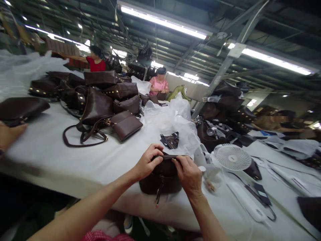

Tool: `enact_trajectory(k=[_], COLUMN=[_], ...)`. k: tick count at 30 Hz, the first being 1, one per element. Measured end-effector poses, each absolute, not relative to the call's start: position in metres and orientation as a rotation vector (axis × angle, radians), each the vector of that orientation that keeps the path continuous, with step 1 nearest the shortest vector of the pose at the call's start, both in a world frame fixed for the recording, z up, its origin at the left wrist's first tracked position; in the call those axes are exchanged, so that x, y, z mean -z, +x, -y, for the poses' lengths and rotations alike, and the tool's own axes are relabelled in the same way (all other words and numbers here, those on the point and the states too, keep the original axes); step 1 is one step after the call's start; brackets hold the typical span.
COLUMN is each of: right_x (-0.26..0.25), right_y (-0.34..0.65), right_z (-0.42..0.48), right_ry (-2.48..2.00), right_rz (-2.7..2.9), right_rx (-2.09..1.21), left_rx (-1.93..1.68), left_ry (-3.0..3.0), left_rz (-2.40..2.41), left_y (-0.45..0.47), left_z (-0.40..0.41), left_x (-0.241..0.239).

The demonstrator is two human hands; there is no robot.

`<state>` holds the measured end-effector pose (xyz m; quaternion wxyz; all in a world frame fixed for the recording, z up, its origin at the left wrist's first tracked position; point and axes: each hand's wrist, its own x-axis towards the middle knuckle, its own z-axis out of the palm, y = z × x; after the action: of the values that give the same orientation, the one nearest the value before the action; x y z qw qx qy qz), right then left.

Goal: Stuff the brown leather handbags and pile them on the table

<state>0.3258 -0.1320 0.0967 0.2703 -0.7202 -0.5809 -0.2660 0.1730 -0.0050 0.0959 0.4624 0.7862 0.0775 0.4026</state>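
A small dark brown handbag (163,184) stands upright at the table's near edge, with a tassel (158,192) hanging down its front. My left hand (150,161) is closed on the left part of its top edge, thumb and fingers pinching the rim. On the right, my right hand (189,172) grips the same top edge by the zipper. A bit of gold metal shows beside the right fingertips. The inside of the handbag is hidden. Just beyond it, black printed tags (170,140) lie on clear plastic bags (173,117).
Several brown handbags (97,103) are piled at left, with a small strapped pouch (126,125) in front. A white fan (232,157) and a white power strip (247,201) are to the right. Another person's hand (11,134) touches a bag at far left. Co-workers sit farther back.
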Motion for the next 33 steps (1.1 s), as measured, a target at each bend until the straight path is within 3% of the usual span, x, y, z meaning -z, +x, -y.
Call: enact_trajectory(k=[6,20,27,33], right_x=[-0.095,-0.128,-0.118,-0.105], right_y=[0.324,0.343,0.336,0.325], right_z=[0.150,0.155,0.157,0.160], right_ry=[-1.793,-1.516,-1.394,-1.309], right_rz=[1.279,0.650,0.633,0.572], right_rx=[0.421,-0.648,-0.602,-0.524], left_rx=[-0.928,-0.725,-0.701,-1.002], left_ry=[1.931,2.086,1.890,1.693], left_rz=[-0.065,0.109,-0.023,-0.209], left_y=[0.189,0.198,0.199,0.208], left_z=[0.039,0.040,0.048,0.071], left_x=[-0.085,-0.089,-0.096,-0.091])
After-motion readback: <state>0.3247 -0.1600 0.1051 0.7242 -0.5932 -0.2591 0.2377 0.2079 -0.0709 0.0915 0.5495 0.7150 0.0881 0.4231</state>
